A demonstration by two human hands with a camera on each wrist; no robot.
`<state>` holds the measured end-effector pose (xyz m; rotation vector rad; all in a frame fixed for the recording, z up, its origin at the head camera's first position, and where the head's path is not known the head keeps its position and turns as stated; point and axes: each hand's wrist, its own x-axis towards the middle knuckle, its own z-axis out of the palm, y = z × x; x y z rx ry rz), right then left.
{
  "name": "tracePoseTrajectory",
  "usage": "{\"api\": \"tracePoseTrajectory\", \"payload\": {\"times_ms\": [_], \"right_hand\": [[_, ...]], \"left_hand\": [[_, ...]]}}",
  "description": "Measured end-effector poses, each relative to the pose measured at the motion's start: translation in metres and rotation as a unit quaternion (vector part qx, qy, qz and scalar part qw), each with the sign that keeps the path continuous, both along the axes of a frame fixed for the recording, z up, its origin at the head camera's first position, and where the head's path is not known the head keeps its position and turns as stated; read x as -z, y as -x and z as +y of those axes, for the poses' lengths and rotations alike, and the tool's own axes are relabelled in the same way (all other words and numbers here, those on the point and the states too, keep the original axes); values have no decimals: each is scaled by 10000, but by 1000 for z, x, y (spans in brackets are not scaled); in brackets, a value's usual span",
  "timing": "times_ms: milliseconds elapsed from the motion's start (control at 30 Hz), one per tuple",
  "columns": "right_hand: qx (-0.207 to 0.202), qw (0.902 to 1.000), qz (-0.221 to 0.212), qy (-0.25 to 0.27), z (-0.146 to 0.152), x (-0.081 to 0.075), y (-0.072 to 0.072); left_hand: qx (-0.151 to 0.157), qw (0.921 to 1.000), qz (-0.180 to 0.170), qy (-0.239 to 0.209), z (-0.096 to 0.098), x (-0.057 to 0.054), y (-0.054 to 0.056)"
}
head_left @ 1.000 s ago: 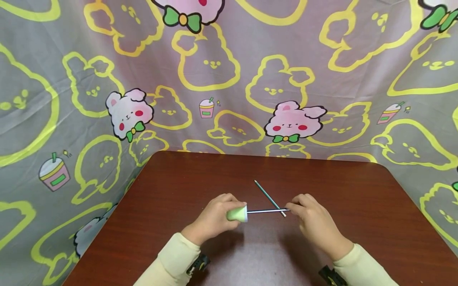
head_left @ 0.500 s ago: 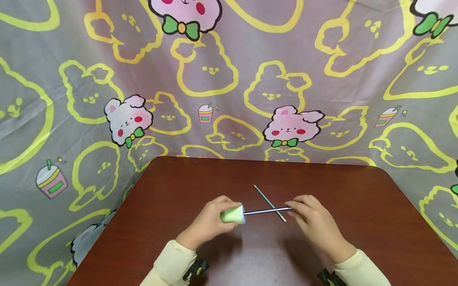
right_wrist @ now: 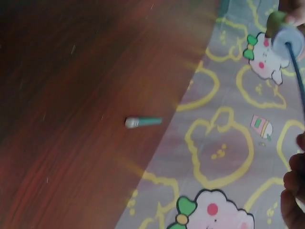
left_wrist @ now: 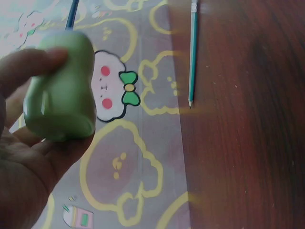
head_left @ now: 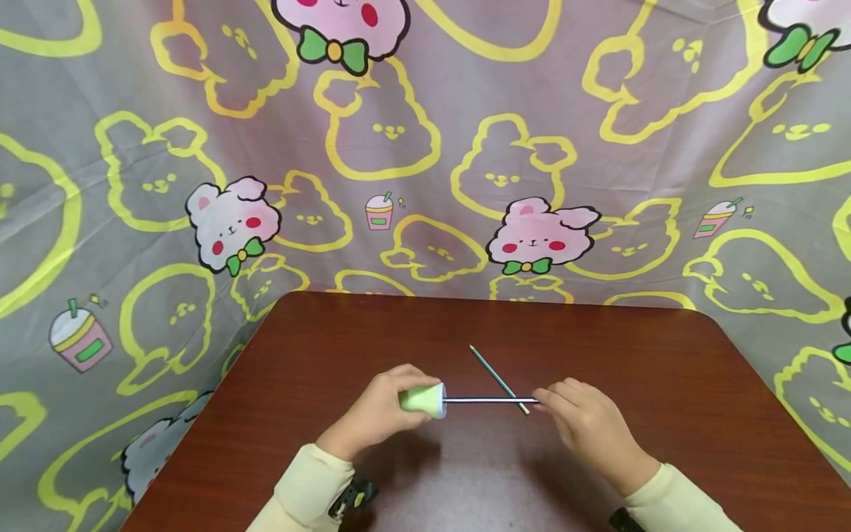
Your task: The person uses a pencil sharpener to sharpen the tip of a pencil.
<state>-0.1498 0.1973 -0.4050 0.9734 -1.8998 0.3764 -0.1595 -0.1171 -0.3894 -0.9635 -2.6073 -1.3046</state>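
Observation:
My left hand grips a light green pencil sharpener with a pale end face, fingers and thumb around its body. A dark pencil runs level from that end face to my right hand, which pinches its far end. In the left wrist view the rounded green sharpener fills the grasp, and the dark pencil rises behind it. The right wrist view shows the pencil entering the middle of the pale face; its tip is hidden inside.
A teal pencil with a white eraser end lies slantwise on the brown table, behind the held pencil. A patterned curtain hangs around the table's back and sides.
The held pencil has gone from tilting up at the right to level. Both hands have shifted slightly, the left one leftward, and a little more of the pencil shows between them.

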Motion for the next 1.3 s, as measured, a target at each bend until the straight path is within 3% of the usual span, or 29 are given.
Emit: {"api": "tracePoseTrajectory", "payload": {"times_ms": [100, 133, 167, 200, 233, 300, 333, 367, 400, 433, 467, 567, 600, 633, 667, 700, 800, 867, 933, 967, 1000, 1033, 1067, 1133, 1167, 1200, 1233, 1267, 1300], "right_hand": [[-15, 9969, -784, 46, 0, 1, -3], [-63, 9911, -1329, 66, 1, 0, -4], [-173, 9773, -2112, 78, 2, -2, -5], [-339, 9516, -3051, 142, 3, -4, -5], [-533, 9111, -4078, 275, 5, -6, -6], [-740, 8085, -5797, 693, 6, -10, -5], [-720, 7628, -6369, 851, 7, -12, -4], [-699, 7338, -6693, 929, 7, -14, -3], [-679, 7245, -6790, 975, 7, -15, -2], [-666, 7370, -6660, 939, 6, -15, -2], [-620, 7708, -6288, 815, 5, -14, -2], [-354, 9118, -4089, 124, 1, -10, -2], [-222, 9474, -3192, -76, -1, -8, -2], [-138, 9741, -2245, -231, -2, -7, -2], [-87, 9899, -1376, -342, -3, -6, -1], [-86, 9969, -661, -408, -4, -5, -1], [-227, 9983, 394, -354, -9, -6, 0], [-224, 9987, 382, -241, -11, -7, -2], [-186, 9996, -190, -135, -10, -8, -5], [-185, 9970, -743, -75, -10, -9, -7], [-292, 9863, -1623, -45, -9, -12, -9], [-481, 9622, -2680, 14, -7, -15, -10], [-711, 9212, -3820, 176, -5, -17, -10], [-937, 8139, -5700, 614, 0, -22, -9], [-866, 7727, -6247, 723, 1, -24, -8], [-762, 7473, -6559, 745, 2, -25, -8], [-730, 7508, -6528, 699, 3, -25, -7], [-677, 7802, -6191, 579, 2, -25, -7], [-599, 8285, -5559, 323, 1, -24, -8]], "left_hand": [[-28, 9992, 381, 113, 1, 0, -2], [-46, 9981, 593, 186, 1, -1, -2], [-59, 9964, 805, 261, 1, -1, -3], [-68, 9943, 1009, 341, 2, -1, -3], [-67, 9918, 1210, 410, 2, -2, -3], [-44, 9871, 1505, 537, 2, -1, -3], [-12, 9857, 1576, 592, 1, -1, -3], [28, 9864, 1532, 594, 0, -1, -3], [47, 9880, 1433, 581, -1, -1, -2], [51, 9906, 1256, 547, -2, 0, -2], [43, 9935, 1029, 483, -4, 1, -2], [-22, 9992, 340, 216, -9, 4, 1], [-37, 9998, 167, 129, -11, 4, 2], [-36, 10000, 33, 53, -12, 4, 2], [-20, 10000, -63, -17, -14, 4, 3], [5, 9999, -109, -50, -15, 4, 4], [104, 9997, -182, -95, -17, 2, 4], [139, 9997, -161, -87, -16, -1, 3], [148, 9999, -43, -58, -14, -4, 2], [143, 9999, 57, -20, -12, -6, 1], [144, 9997, 175, 21, -11, -7, 0], [145, 9994, 299, 82, -10, -8, 0], [144, 9989, 419, 147, -9, -8, -1], [146, 9979, 556, 298, -6, -9, -2], [167, 9975, 589, 349, -6, -9, -2], [172, 9975, 566, 384, -5, -8, -2], [171, 9977, 518, 398, -5, -8, -2], [149, 9983, 415, 376, -5, -9, -2], [128, 9988, 315, 353, -5, -9, -2]]}}
